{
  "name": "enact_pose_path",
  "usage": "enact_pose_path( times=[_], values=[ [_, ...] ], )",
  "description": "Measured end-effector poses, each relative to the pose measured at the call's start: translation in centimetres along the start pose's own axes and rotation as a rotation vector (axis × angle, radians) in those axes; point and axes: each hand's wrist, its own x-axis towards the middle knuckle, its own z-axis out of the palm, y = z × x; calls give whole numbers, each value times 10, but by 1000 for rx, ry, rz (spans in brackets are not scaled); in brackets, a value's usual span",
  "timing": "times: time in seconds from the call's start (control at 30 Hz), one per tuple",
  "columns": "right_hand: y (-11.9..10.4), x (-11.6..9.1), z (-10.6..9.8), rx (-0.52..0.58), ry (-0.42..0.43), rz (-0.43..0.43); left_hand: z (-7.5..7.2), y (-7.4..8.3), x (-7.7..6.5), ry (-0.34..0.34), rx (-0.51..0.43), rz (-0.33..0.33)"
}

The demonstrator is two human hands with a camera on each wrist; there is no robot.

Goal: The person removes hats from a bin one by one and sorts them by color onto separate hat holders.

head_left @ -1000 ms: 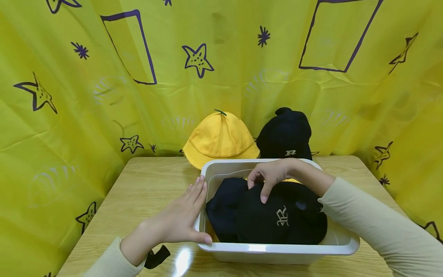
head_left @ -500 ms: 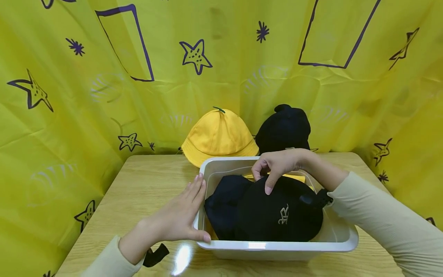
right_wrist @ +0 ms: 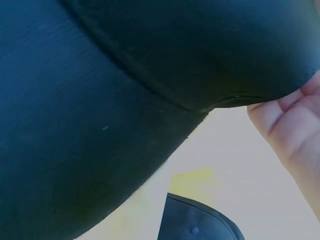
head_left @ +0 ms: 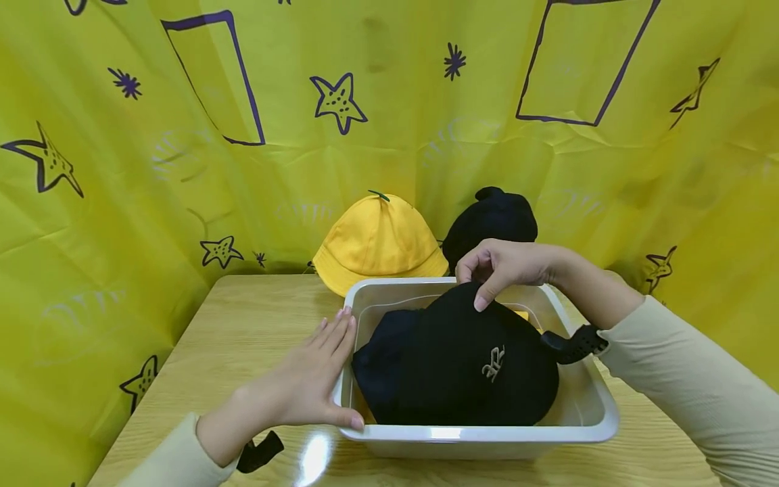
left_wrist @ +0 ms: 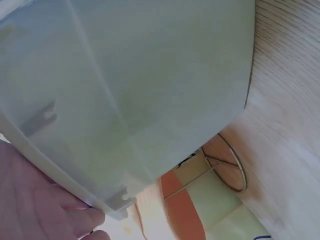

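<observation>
My right hand pinches the edge of a black baseball cap with a light embroidered emblem, thumb in front and fingers behind. The cap is tilted up, partly inside a white plastic bin. In the right wrist view, the fingers lie behind the brim of the black cap. A dark navy hat sits beside it in the bin, with bits of yellow cloth around them. My left hand rests with straight fingers along the bin's left rim, thumb at the front corner.
Behind the bin stand a yellow bucket hat with a green tip and another black cap. In the left wrist view, a wire stand shows beyond the bin wall. A yellow curtain hangs behind the wooden table.
My right hand has risen and moved slightly right, lifting the pinched edge of the black baseball cap toward the bin's back rim. My left hand has stayed on the bin.
</observation>
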Motion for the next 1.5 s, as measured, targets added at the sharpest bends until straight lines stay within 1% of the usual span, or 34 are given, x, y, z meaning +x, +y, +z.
enact_pose_path(
  times=[0.1, 0.17, 0.23, 0.3, 0.43, 0.47, 0.5, 0.53, 0.6, 0.7, 0.77, 0.9, 1.1, 1.23, 1.3, 1.37, 1.43, 1.5],
  values=[
    [-3, -6, -3, -8, 58, -55, 0, -1, 0, 1, -11, 7],
    [-6, -10, -5, -25, 111, -88, 0, -1, 0, -1, -44, 2],
    [-8, -13, -7, -22, 178, -95, 0, -2, 0, 1, -91, -7],
    [-12, -16, -8, -6, 261, -75, -1, -2, -1, 6, -151, -33],
    [-19, -21, -8, 90, 447, 34, -4, -1, -1, 62, -275, -92],
    [-21, -22, -8, 115, 486, 60, -5, 0, 0, 81, -281, -102],
    [-22, -24, -8, 140, 519, 86, -6, 0, 1, 110, -275, -95],
    [-24, -24, -8, 158, 544, 108, -7, 0, 2, 143, -259, -81],
    [-26, -25, -9, 175, 574, 131, -11, 1, 6, 215, -186, -30],
    [-30, -28, -10, 184, 589, 143, -18, 3, 14, 331, -54, 73],
    [-33, -30, -11, 196, 590, 140, -24, 6, 21, 391, 11, 129],
    [-40, -32, -11, 242, 625, 148, -33, 17, 35, 461, 61, 196],
    [-46, -32, -9, 334, 727, 181, -35, 43, 54, 543, 85, 281],
    [-50, -32, -7, 425, 798, 210, -35, 55, 68, 576, 148, 301],
    [-50, -31, -6, 473, 840, 223, -34, 58, 74, 575, 206, 302],
    [-51, -31, -5, 526, 879, 233, -33, 57, 79, 559, 271, 304],
    [-50, -30, -3, 571, 899, 230, -31, 55, 83, 545, 363, 308],
    [-49, -31, -2, 595, 903, 228, -30, 51, 85, 546, 462, 315]
  ],
)
